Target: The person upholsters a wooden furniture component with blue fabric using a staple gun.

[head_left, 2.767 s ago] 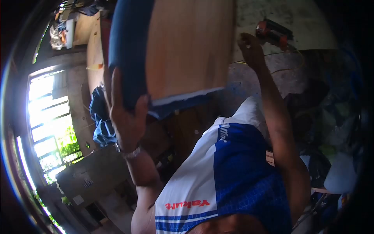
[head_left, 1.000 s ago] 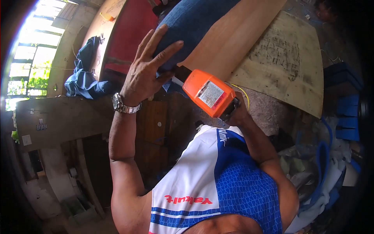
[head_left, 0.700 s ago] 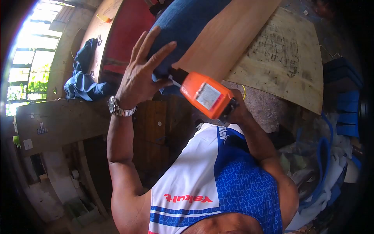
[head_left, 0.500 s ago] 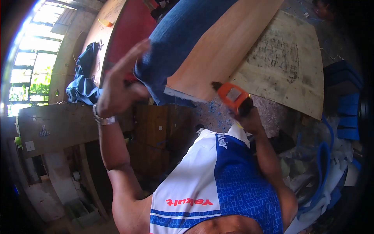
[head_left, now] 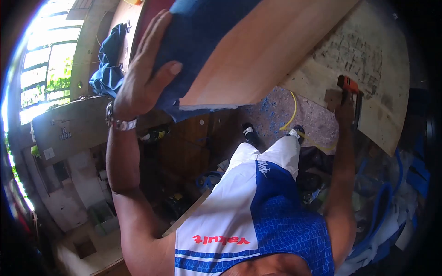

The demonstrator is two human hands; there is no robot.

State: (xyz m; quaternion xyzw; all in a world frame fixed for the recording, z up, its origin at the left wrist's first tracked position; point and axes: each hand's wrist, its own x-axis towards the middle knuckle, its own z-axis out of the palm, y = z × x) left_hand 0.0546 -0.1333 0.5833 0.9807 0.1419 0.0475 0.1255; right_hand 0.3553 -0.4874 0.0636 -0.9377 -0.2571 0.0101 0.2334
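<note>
A large wooden panel (head_left: 258, 60) is in front of me, with blue fabric (head_left: 198, 32) wrapped over its left side and lower edge. My left hand (head_left: 142, 73) rests along the fabric-covered left edge, fingers stretched out and thumb apart. Over on the right, my right hand (head_left: 344, 110) is wrapped round the handle of an orange and black staple gun (head_left: 348, 85). The staple gun is apart from the fabric-covered panel, in front of a pale, stained board (head_left: 384, 103).
A yellow hose (head_left: 293, 110) hangs over the floor (head_left: 271, 115), which is scattered with blue scraps. Crumpled blue cloth (head_left: 108, 78) hangs by a table edge at left, near a barred window (head_left: 50, 60). Blue strips and plastic sheeting (head_left: 382, 221) lie at lower right.
My right hand has carried the staple gun rightward, away from the panel's lower edge. My left hand has moved up against the fabric edge. The panel sits closer in view.
</note>
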